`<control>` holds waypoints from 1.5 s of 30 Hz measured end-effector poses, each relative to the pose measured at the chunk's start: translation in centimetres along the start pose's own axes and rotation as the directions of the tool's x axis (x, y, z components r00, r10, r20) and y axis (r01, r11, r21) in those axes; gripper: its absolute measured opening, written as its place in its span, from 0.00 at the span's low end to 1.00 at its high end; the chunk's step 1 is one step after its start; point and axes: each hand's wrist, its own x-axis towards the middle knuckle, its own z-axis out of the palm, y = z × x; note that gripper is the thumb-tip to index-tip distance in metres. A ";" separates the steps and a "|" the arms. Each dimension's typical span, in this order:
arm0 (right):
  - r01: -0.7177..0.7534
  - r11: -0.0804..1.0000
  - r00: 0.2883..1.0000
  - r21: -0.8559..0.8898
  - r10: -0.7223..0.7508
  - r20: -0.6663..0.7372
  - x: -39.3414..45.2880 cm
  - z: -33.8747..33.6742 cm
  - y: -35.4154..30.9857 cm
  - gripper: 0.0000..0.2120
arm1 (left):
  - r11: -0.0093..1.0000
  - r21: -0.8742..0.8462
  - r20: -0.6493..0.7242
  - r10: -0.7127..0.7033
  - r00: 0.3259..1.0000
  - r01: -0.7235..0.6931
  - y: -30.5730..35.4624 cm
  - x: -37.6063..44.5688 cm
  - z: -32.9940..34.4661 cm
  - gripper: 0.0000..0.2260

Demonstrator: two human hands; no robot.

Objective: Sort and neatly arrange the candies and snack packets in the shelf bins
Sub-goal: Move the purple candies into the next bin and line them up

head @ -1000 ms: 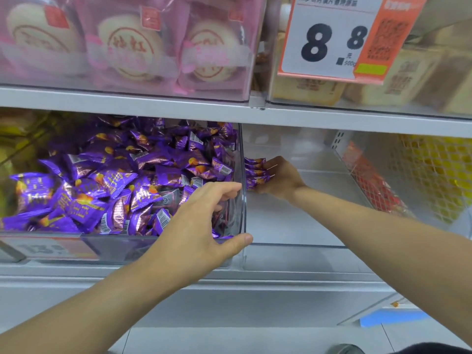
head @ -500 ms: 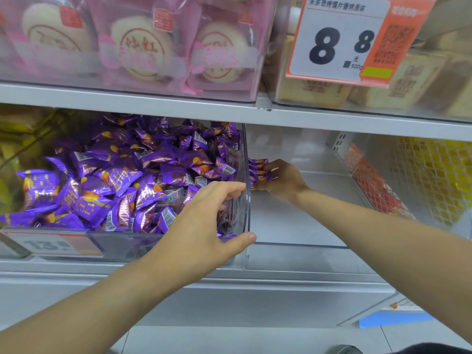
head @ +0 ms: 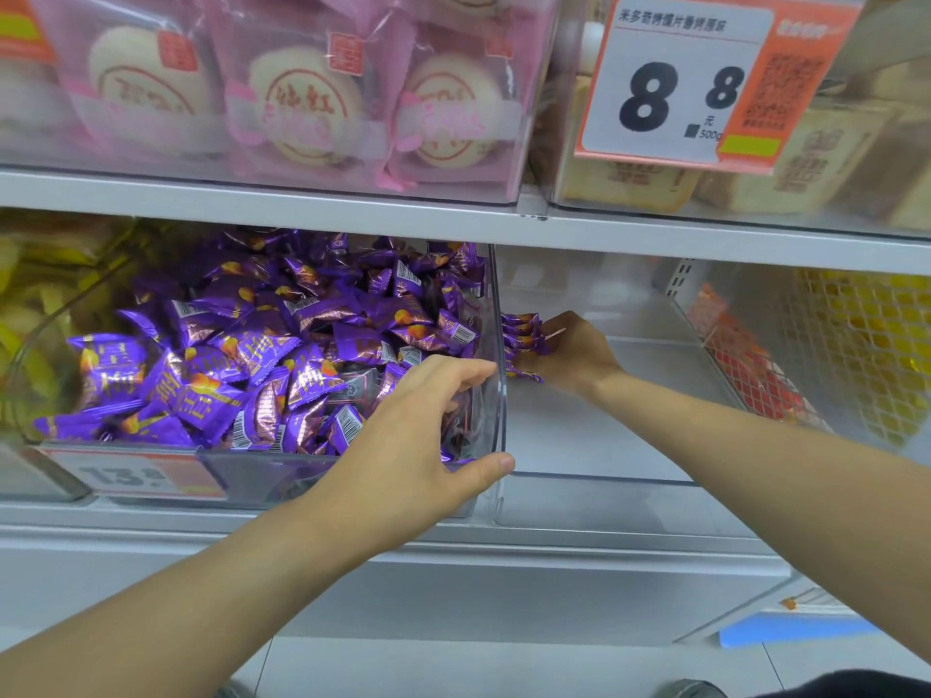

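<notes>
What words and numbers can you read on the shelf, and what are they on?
"8 8", with small "元" and "500g": orange and white price sign, upper right.
"13", then blurred: price label on the clear bin of purple candies.
Chinese line atop the price sign: too small to read surely.
Red characters on the pink pastry packets: too blurred.
Gold characters on the candies: unclear.

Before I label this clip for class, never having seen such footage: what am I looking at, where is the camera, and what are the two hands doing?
No machine here: a person wears a camera on the head, looking down at a shop shelf. The left hand grips the front corner of a clear plastic bin heaped with purple foil-wrapped candies. The right hand reaches beside that bin into the neighbouring clear bin and holds a small bunch of the same purple candies. Above hangs a white and orange price card.
</notes>
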 end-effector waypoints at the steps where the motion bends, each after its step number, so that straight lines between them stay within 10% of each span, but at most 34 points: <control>1: 0.001 1.000 1.000 -0.008 -0.001 0.002 -0.1 -0.3 -0.1 0.26 | 1.000 0.002 0.007 0.004 1.000 -0.004 0.0 0.0 -0.1 0.28; 11: 0.278 0.937 0.960 0.211 -0.279 -0.027 -7.3 -5.1 -6.4 0.07 | 0.940 0.339 -0.176 0.106 0.979 -0.040 -1.3 -0.1 -4.9 0.17; 18: 0.811 0.575 0.585 -0.111 -0.804 0.110 -13.3 -2.3 -10.8 0.06 | 0.873 0.482 -0.043 -0.056 0.997 0.070 -3.2 -0.5 -7.1 0.20; 28: 0.742 0.499 0.667 -0.448 -0.620 0.414 -11.6 0.3 -12.3 0.24 | 0.911 0.413 0.031 -0.013 0.999 -0.001 -3.3 -1.3 -8.8 0.07; 36: 0.723 0.540 0.688 -0.431 -0.622 0.374 -11.3 0.4 -12.6 0.22 | 0.988 -0.114 -0.318 -0.134 0.939 0.102 -0.4 -2.8 -9.9 0.04; 45: 0.720 0.490 0.687 -0.492 -0.601 0.407 -11.2 0.8 -12.8 0.19 | 0.632 -0.665 -0.093 -0.599 0.795 0.398 -0.9 -2.9 -7.9 0.13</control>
